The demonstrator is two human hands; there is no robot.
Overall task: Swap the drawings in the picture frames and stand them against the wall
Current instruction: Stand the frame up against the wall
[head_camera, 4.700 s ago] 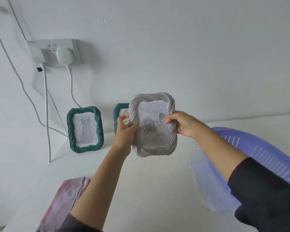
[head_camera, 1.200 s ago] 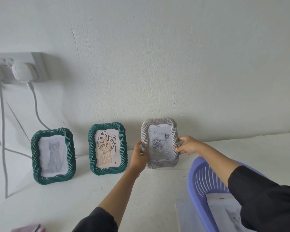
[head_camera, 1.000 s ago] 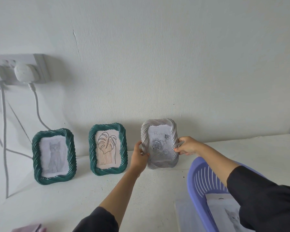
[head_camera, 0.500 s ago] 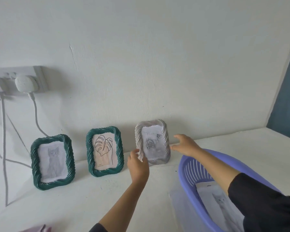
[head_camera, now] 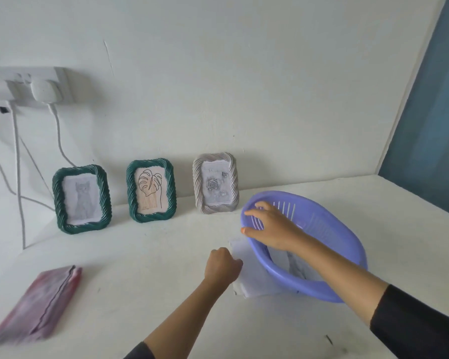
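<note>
Three picture frames stand against the wall. A green frame (head_camera: pixel 82 199) at the left holds a cat drawing. Beside it, a second green frame (head_camera: pixel 151 190) holds a leaf drawing. To its right, a grey frame (head_camera: pixel 215 183) holds a rose drawing. Neither hand touches a frame. My right hand (head_camera: pixel 270 229) lies over the near-left rim of the purple basket (head_camera: pixel 342 244), fingers spread inside and thumb outside. My left hand (head_camera: pixel 222 265) is curled into a fist at the edge of a white sheet (head_camera: pixel 252 281) lying under the basket. Another sheet (head_camera: pixel 293 264) shows inside the basket.
A pink zip pouch (head_camera: pixel 39 307) lies at the front left of the white table (head_camera: pixel 140 268). A wall socket (head_camera: pixel 36 86) with plugs hangs at the upper left, and its cables (head_camera: pixel 17 177) drop down to the table. A blue surface (head_camera: pixel 430 125) borders the right.
Both hands have let go of the grey frame, which now stands alone against the wall. My right hand moved onto the basket rim and my left hand drew back toward me.
</note>
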